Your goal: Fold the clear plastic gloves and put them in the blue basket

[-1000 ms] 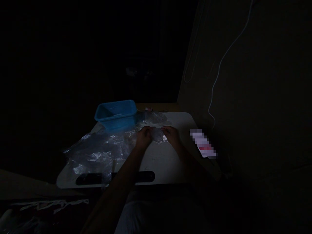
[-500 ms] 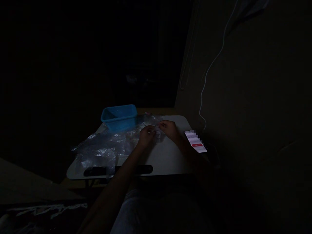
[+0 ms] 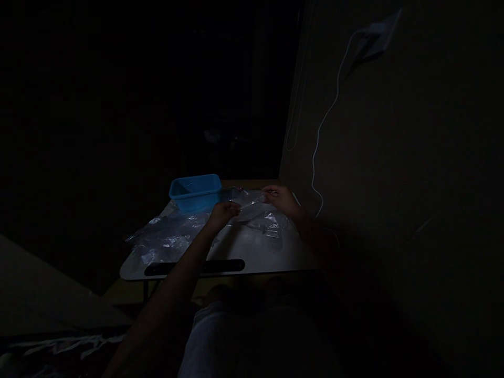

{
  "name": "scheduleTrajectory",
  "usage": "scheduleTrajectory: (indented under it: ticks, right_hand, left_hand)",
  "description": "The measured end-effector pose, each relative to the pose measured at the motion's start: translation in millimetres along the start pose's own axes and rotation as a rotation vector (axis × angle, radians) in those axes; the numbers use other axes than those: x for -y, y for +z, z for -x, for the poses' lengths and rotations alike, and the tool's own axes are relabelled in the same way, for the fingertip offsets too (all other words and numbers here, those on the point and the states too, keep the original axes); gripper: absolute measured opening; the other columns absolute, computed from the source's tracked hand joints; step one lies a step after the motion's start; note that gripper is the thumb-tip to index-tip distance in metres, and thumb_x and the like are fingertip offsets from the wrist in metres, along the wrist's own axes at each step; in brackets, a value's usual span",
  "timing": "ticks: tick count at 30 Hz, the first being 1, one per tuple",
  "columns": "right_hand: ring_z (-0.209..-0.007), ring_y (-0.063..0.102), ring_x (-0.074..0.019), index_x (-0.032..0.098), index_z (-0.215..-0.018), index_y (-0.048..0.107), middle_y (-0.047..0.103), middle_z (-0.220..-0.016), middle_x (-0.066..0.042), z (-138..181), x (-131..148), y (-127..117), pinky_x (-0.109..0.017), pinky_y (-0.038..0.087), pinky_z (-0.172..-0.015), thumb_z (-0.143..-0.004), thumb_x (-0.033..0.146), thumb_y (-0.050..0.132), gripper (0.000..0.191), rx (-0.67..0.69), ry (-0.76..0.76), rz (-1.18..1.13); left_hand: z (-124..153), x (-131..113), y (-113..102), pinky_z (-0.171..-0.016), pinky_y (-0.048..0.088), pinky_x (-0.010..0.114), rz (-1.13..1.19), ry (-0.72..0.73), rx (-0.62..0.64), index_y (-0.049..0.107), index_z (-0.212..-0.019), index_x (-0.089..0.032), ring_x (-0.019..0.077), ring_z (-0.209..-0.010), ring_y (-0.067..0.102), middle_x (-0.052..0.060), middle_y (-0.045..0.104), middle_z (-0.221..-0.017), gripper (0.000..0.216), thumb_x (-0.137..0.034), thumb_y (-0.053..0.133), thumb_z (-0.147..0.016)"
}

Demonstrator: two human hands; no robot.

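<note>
The scene is very dark. My left hand (image 3: 222, 212) and my right hand (image 3: 277, 197) are raised a little over a small white lap table (image 3: 252, 252), each pinching an edge of one clear plastic bag (image 3: 258, 216) stretched between them. The bag hangs down toward the tabletop. A heap of more clear plastic bags (image 3: 167, 239) lies on the left half of the table, beside my left forearm.
A blue plastic tub (image 3: 196, 192) stands at the table's far left corner. A dark slot (image 3: 195, 267) runs along the near edge. A white cable (image 3: 323, 126) hangs down the wall on the right from a wall socket (image 3: 372, 39). My lap sits below the table.
My hands were close together on a crumpled bag; now they have moved apart and lifted, spreading the bag out. The view shifted, and the lit phone at the right is out of sight.
</note>
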State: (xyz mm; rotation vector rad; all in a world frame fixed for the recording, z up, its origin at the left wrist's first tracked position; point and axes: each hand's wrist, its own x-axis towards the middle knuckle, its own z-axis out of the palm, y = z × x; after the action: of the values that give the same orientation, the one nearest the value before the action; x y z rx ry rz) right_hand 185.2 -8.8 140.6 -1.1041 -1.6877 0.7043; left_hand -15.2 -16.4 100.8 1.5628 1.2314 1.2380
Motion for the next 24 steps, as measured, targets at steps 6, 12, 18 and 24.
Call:
scheduleTrajectory:
  ticks: [6, 12, 18, 24]
  right_hand:
    - [-0.045, 0.057, -0.0070, 0.014, -0.082, 0.063, 0.064, -0.079, -0.002, -1, -2, -6, -0.021, 0.049, -0.045, -0.073, 0.015, 0.059, 0.010, -0.035, 0.094, -0.137]
    - [-0.054, 0.060, -0.0101, 0.014, -0.084, 0.065, 0.066, -0.076, -0.004, 0, -9, -13, -0.023, 0.050, -0.052, -0.070, 0.026, 0.065, 0.019, 0.011, 0.067, -0.127]
    - [-0.073, 0.063, -0.0158, 0.015, -0.071, 0.068, 0.070, -0.076, -0.005, 10, -24, -19, -0.026, 0.048, -0.066, -0.069, 0.031, 0.064, 0.016, 0.034, -0.125, 0.111]
    - [-0.077, 0.063, -0.0157, 0.018, -0.072, 0.069, 0.070, -0.079, -0.005, 26, -38, -18, -0.025, 0.047, -0.065, -0.072, 0.029, 0.061, 0.014, -0.001, -0.268, 0.229]
  left_hand:
    - [5, -11, -4, -0.060, 0.048, 0.027, 0.328, -0.092, -0.025, 0.060, -0.063, -0.013, 0.0115, -0.054, 0.057, -0.001, 0.061, -0.056, 0.027, -0.033, 0.071, -0.048]
    - [6, -21, -1, -0.047, 0.045, 0.024, 0.322, -0.098, -0.010, 0.059, -0.068, -0.013, 0.0111, -0.047, 0.055, -0.002, 0.059, -0.055, 0.030, -0.035, 0.070, -0.051]
    - [4, -19, -1, -0.065, 0.049, 0.030, 0.063, 0.119, -0.028, 0.064, -0.067, -0.014, 0.0185, -0.070, 0.063, 0.006, 0.068, -0.069, 0.038, -0.050, 0.066, -0.056]
    - [7, -10, -2, -0.076, 0.048, 0.031, -0.218, 0.270, 0.066, 0.069, -0.076, -0.016, 0.0210, -0.082, 0.064, 0.006, 0.071, -0.084, 0.034, -0.047, 0.058, -0.068]
